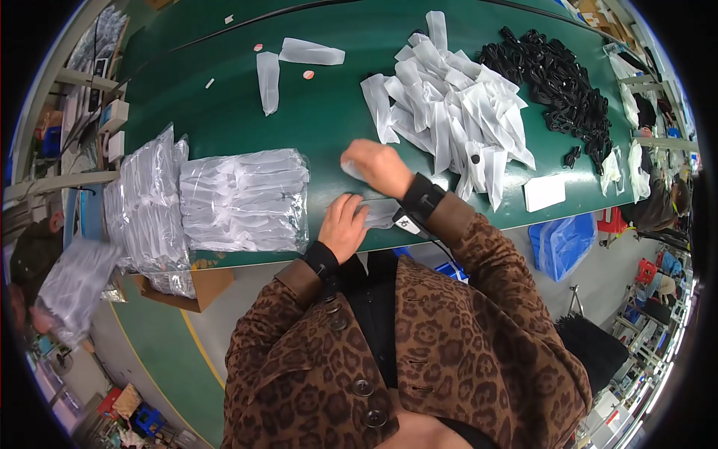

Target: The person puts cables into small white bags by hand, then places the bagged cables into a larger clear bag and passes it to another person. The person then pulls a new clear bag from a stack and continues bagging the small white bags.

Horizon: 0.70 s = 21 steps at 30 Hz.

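Hands meet at the near edge of the green table (224,112), and the small translucent bag (380,213) lying there is the centre of everything. The left hand (342,227) lies flat on the bag's left end, fingers spread and pressing down rather than gripping. The right hand (378,166) hovers just beyond the bag, curled into a loose fist around a scrap of whitish film (350,170); how firmly it is pinched cannot be told from this angle. Just left of the bag sits a neat bundle of packed bags (245,200) in clear wrap, with a second bundle of wrapped bags (148,202) further left again. Beyond the bag and to its right sprawls a loose heap of empty translucent bags (449,105), and further right of that a pile of black parts (557,78). A white card (544,192) lies to the bag's right, near the table edge. Two stray bags (288,63) rest far beyond it.
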Available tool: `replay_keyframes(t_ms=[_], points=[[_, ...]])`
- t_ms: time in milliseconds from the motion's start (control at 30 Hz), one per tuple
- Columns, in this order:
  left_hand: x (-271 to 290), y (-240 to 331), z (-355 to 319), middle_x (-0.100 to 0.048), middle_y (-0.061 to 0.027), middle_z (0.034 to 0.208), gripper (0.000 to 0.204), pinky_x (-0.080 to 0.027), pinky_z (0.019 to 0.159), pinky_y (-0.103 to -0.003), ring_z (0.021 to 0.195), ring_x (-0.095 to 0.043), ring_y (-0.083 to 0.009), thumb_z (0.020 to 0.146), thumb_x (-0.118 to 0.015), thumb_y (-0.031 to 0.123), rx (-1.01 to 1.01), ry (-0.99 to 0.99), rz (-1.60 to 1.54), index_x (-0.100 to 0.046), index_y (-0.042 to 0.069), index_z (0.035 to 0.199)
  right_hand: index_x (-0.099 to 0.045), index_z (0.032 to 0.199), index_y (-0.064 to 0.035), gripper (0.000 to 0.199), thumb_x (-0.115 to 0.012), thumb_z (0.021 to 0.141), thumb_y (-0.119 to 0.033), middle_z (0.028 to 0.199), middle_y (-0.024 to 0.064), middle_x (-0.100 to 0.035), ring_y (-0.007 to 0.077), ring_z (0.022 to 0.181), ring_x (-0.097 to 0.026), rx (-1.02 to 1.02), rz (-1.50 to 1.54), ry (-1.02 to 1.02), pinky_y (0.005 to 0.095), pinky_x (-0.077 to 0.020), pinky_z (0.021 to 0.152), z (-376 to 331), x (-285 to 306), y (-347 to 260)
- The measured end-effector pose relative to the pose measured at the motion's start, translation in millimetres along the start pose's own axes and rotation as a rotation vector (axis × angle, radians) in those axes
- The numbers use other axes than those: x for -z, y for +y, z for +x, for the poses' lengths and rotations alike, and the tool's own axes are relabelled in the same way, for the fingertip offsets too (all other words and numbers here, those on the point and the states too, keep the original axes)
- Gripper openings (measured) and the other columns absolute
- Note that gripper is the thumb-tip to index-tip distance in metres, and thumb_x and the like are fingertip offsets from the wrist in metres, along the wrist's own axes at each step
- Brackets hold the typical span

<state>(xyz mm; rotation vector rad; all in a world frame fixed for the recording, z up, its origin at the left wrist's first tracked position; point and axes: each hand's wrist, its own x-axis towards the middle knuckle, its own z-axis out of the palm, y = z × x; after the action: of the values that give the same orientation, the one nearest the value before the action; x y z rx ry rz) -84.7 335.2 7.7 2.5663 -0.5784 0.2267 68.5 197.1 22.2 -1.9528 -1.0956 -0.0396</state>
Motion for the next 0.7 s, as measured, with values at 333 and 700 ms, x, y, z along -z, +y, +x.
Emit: replay_keyframes(t_ms=[333,700], points=[[18,2,15,-0.043,-0.0203,0.132,0.039,-0.036,0.105,-0.053,0.132,-0.034,-0.0395,0.068,-0.077,0.015,-0.041,-0.048,0.0,-0.062,0.006,0.103,-0.066,0.106,-0.006,0.02,-0.054,0.091,-0.01,0.095,0.0124,-0.066,0.0328,0.083,-0.064,-0.44,0.553,-0.156,0.0383,-0.0516,0.075,-24,-31,-4],[10,-3,17,-0.042,-0.0219,0.135,0.034,-0.036,0.101,-0.053,0.127,-0.038,-0.0419,0.071,-0.074,0.01,-0.023,-0.188,-0.106,-0.056,0.006,0.099,-0.07,0.09,-0.0054,0.013,-0.06,0.083,-0.01,0.092,0.0128,-0.065,0.0317,0.087,-0.064,-0.306,-0.564,0.328,0.0427,-0.0515,0.074,67,40,91]])
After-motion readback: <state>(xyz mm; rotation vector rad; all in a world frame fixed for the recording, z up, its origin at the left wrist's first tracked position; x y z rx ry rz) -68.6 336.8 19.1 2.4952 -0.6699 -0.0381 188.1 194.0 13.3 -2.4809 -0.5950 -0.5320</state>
